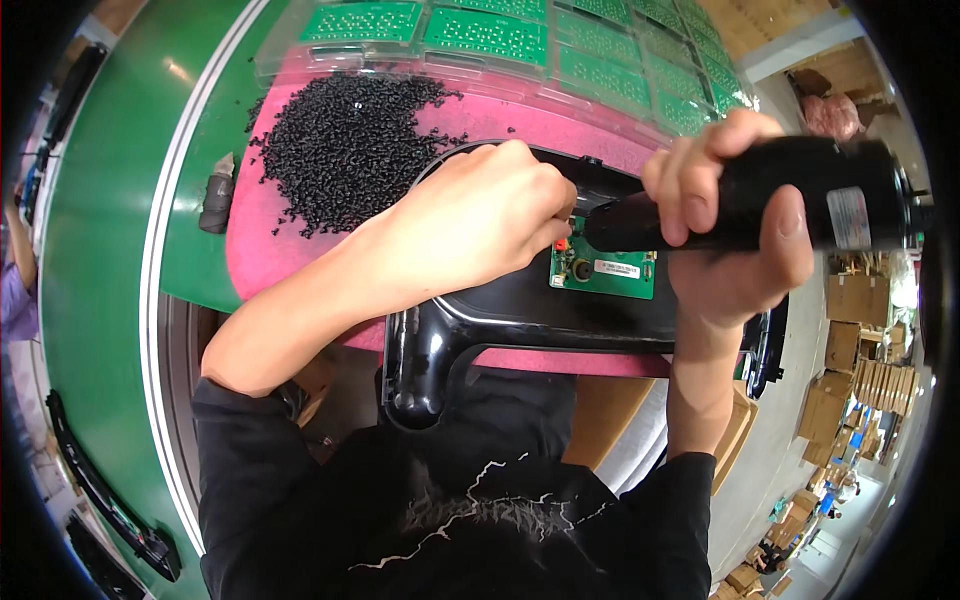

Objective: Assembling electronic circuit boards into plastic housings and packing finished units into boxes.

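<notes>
My right hand (722, 285) is wrapped around a black powered screwdriver (800, 170), which lies nearly level with its nose pointing left. That nose reaches over a green circuit board (622, 286) seated in a black plastic housing (560, 318). Beside the nose, my left hand (490, 205) is closed, its fingertips pinched together at the board's upper left corner. Whatever those fingers hold, if anything, is hidden, and so is the driver's tip. The housing rests on a pink mat (262, 215) and overhangs its near edge toward my body.
A heap of small black screws (340, 150) covers the mat's far left. Clear trays with several green boards (485, 38) stand along the back. A dark, grey-tipped cylinder (216, 200) lies on the green table (90, 330). Cardboard boxes (857, 300) stand at the right.
</notes>
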`<state>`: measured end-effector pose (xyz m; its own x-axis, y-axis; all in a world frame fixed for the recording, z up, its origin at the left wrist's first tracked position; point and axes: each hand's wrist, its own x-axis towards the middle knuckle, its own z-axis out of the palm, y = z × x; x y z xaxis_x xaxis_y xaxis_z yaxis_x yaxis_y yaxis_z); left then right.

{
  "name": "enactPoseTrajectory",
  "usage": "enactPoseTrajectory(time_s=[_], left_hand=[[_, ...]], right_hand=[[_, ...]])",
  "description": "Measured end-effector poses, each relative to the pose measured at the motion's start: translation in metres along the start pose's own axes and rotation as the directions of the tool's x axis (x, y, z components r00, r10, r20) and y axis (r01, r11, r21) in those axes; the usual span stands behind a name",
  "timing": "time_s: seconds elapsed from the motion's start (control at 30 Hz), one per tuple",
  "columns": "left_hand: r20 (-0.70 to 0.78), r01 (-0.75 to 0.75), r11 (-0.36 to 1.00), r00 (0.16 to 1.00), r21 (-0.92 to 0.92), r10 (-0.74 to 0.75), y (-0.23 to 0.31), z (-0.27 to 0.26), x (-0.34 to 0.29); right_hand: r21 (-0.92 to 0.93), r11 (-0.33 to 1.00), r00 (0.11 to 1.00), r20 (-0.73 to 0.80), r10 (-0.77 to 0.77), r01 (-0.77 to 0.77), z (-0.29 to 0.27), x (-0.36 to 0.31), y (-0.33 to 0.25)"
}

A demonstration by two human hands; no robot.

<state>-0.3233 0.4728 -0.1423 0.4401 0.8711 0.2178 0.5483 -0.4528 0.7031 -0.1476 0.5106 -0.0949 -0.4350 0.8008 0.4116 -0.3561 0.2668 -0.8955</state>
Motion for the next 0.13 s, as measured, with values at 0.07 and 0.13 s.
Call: enactPoseTrajectory(time_s=[0.07,0.13], left_hand=[[0.029,0.003,1.0,1.0,0.01,-0.003,-0.0023,-0.0016,-0.0036],[0.021,-0.117,0.993,0.993,-0.005,0.118,-0.0086,0.0017,-0.0025]], right_hand=[[0.109,0.993,0.997,-0.07,-0.035,0.043,-0.0008,-0.0056,-0.005],[0.205,0.972,0.993,0.007,-0.119,0.115,-0.0048,-0.0054,-0.008]])
